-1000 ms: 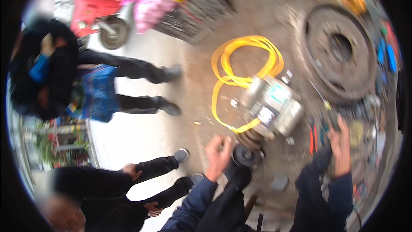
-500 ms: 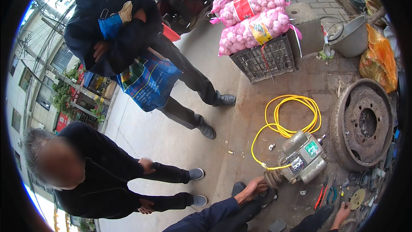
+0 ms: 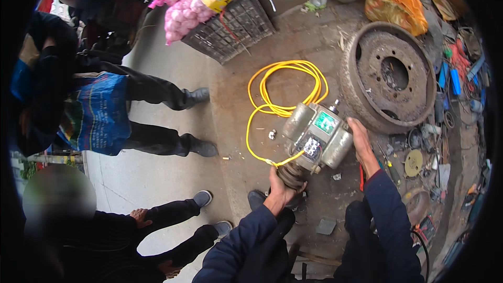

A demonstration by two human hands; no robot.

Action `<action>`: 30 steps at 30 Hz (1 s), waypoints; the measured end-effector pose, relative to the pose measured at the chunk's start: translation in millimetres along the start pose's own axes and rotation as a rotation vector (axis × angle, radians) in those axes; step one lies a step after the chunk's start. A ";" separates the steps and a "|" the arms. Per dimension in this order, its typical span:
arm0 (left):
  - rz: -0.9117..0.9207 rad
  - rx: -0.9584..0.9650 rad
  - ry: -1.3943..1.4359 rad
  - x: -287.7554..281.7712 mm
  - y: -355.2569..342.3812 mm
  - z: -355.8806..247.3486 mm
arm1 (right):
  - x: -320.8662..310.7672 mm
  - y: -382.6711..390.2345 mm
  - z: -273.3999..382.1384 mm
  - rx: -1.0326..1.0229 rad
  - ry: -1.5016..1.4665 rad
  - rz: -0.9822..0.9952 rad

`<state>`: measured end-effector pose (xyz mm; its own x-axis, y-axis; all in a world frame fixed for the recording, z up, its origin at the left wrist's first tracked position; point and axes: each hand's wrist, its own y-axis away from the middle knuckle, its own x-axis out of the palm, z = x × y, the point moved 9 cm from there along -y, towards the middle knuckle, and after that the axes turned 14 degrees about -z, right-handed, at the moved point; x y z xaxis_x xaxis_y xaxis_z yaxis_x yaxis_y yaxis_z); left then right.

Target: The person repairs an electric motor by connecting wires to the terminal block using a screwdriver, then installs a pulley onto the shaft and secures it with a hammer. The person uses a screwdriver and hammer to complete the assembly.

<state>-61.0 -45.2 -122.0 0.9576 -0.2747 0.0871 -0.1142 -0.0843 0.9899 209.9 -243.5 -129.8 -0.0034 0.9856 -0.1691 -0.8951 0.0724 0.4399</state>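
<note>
Held the motor (image 3: 320, 135), just left of the rusty wheel rim (image 3: 373, 81) and slanted from near-left pulley (image 3: 290, 175) to far-right shaft (image 3: 335, 105), between left hand (image 3: 281, 191), curled around the pulley, and right hand (image 3: 360, 139), laid nearly straight-fingered against the right flank (image 3: 338, 148).

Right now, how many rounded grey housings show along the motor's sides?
2: the left housing on the motor, nearer the coiled yellow cord, and the right housing, beside the right hand. Any underneath would be hidden.
</note>
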 end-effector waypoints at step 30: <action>-0.317 1.002 -1.377 -135.0 -81.3 -60.0 | 41.0 171.0 -69.7 -0.018 -0.094 0.317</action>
<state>-165.1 56.2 -207.5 0.1248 -0.6362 -0.7614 -0.5992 -0.6600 0.4533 25.6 -201.3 -123.0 -0.2432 0.9684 0.0563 -0.8638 -0.2426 0.4415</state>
